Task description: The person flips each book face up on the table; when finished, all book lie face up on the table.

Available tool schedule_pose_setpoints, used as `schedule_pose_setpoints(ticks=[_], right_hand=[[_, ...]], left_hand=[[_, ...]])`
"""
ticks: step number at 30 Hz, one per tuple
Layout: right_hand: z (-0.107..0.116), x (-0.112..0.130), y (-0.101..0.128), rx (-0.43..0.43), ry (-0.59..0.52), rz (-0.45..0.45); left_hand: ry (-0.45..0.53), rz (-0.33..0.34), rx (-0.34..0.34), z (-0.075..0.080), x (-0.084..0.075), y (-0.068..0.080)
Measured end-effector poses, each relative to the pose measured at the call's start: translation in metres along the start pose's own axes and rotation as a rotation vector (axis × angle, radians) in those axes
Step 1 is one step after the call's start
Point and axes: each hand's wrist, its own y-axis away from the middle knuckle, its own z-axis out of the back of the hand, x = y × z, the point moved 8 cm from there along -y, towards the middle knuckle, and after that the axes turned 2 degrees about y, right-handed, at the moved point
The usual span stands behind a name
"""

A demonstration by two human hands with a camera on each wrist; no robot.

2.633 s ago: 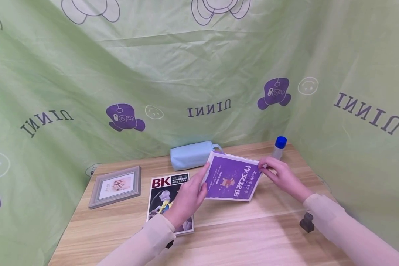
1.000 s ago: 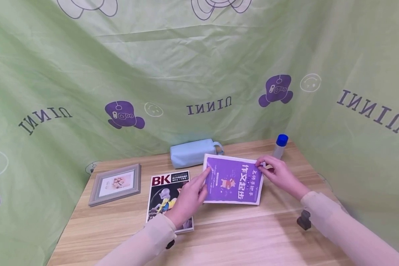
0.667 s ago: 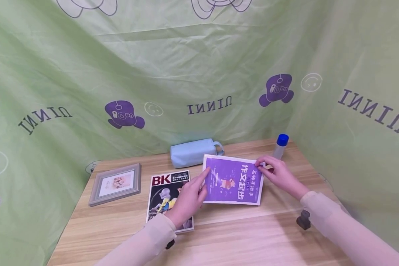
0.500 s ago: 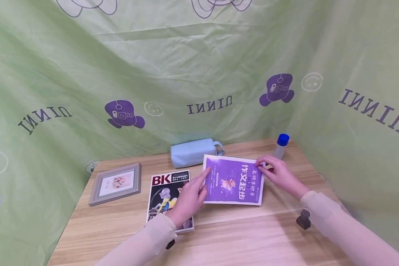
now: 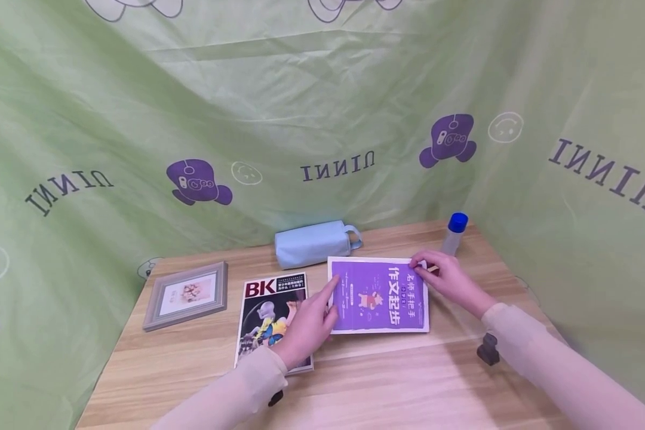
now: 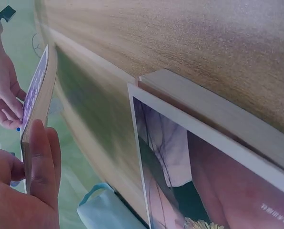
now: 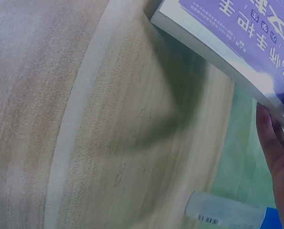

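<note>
Head view: purple book (image 5: 378, 294) lies flat between both hands, left hand (image 5: 306, 322) with fingers straight along its 9 o'clock edge, right hand (image 5: 445, 278) pinching its 2 o'clock corner.

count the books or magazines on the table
2: the purple book lies right of centre, with the left hand and right hand at its edges; the BK magazine lies just left of it. None seems hidden.

Left hand (image 5: 305, 325) fingers extended, right hand (image 5: 447, 279) fingers curled in a pinch, both forearms reaching forward
</note>
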Motion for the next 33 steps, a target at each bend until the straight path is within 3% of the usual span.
schedule_pose_setpoints(ticks=[12,23,33], right_hand=[[-0.006,-0.005,-0.009,0.044,0.069,-0.052],[-0.017,-0.012,-0.021,0.134,0.096,-0.101],[-0.027,-0.021,-0.027,0.211,0.101,-0.086]], left_hand=[[0.065,0.118,0.066,-0.01,0.006,0.001],[0.121,0.191,0.082,-0.02,0.017,0.001],[0.164,0.269,0.103,-0.033,0.021,0.002]])
